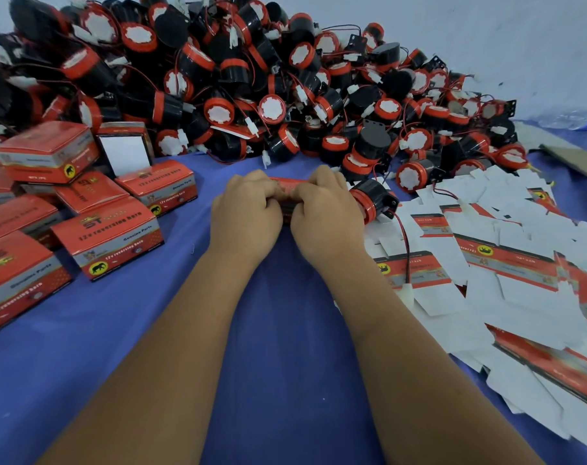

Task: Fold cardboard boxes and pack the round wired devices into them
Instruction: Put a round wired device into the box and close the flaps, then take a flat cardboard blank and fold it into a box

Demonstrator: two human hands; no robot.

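Observation:
Both my hands meet at the middle of the blue cloth over one red cardboard box (287, 185). My left hand (246, 211) grips its left part and my right hand (327, 209) grips its right part, fingers curled over it. Most of the box is hidden under my fingers. A black round wired device with a red rim (372, 199) lies just right of my right hand, its red and black wire trailing toward me. A big heap of the same devices (251, 82) fills the back of the table.
Folded red boxes (107, 239) are stacked at the left. Flat unfolded box blanks (506, 263), white side mostly up, spread over the right. A brown cardboard sheet (574, 159) lies far right. The blue cloth (285, 364) covers the table between my forearms.

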